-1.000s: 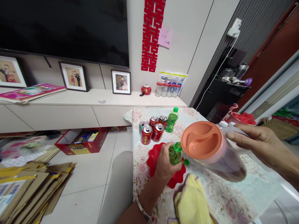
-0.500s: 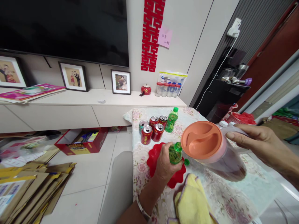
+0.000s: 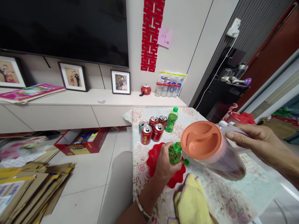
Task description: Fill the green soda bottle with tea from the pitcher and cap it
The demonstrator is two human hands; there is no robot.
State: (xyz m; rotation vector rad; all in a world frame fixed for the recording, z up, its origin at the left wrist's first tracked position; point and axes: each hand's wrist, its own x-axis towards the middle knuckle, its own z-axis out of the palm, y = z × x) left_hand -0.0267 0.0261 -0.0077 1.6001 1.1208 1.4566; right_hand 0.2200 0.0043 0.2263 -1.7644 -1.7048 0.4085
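My left hand [image 3: 165, 164] is wrapped round a green plastic bottle [image 3: 175, 154], which stands over a red scalloped plate [image 3: 153, 155]. With its fingers closed on the handle, my right hand [image 3: 254, 138] holds a clear pitcher [image 3: 230, 161] tilted toward the bottle's mouth. Dark liquid shows inside the pitcher, and an orange lid [image 3: 202, 140] covers its top. The pitcher's spout is hidden, so I cannot tell whether liquid flows. A loose green cap [image 3: 186, 162] lies beside the plate. Nearer to me is a crumpled yellow towel [image 3: 195, 202].
Several drink cans [image 3: 146, 135] and another green bottle [image 3: 171, 119] stand on the flowered tablecloth [image 3: 141, 168] behind the plate. Beyond the table runs a white cabinet [image 3: 112, 101] with glass jars [image 3: 166, 90]. Flattened cardboard [image 3: 42, 186] and a red box [image 3: 81, 141] lie on the floor.
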